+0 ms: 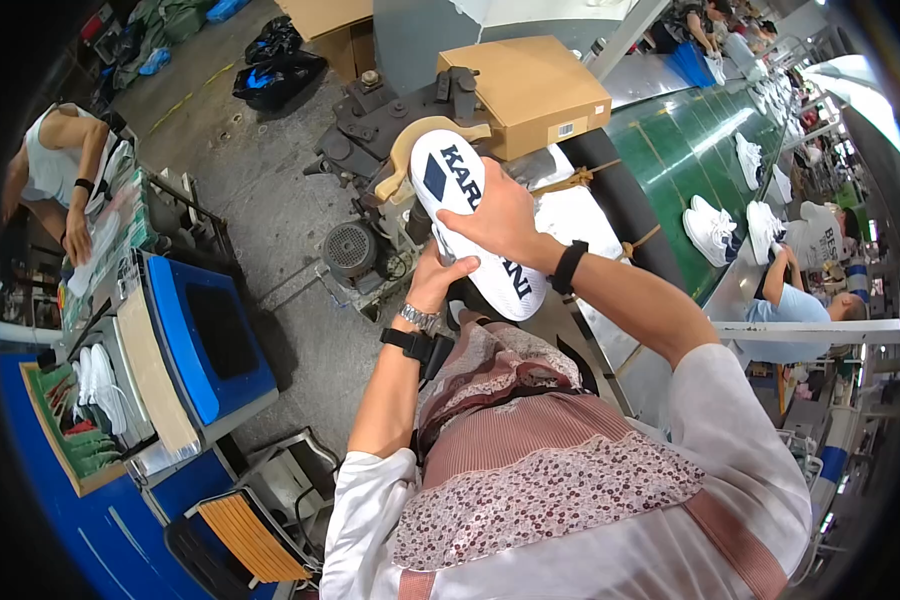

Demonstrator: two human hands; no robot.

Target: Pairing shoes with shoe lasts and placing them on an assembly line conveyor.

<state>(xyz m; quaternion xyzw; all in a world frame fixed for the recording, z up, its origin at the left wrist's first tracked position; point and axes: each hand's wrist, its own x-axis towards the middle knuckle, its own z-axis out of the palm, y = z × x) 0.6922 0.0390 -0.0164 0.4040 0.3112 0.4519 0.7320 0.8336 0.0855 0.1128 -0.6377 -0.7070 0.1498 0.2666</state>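
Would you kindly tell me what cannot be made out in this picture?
Head view:
White shoe with dark-printed sole: upper mostly hidden behind the sole.
Bare left hand, bare right hand: some fingers hidden behind the shoe.
Closed brown cardboard box: contents hidden by its walls.
Distant dark-clothed worker: too small for detail.

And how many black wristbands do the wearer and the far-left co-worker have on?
3: one wristband on the wearer's left forearm beside the watch, one on the right wrist, one on the co-worker's wrist. That person's other wrist is unclear; another may be hidden.
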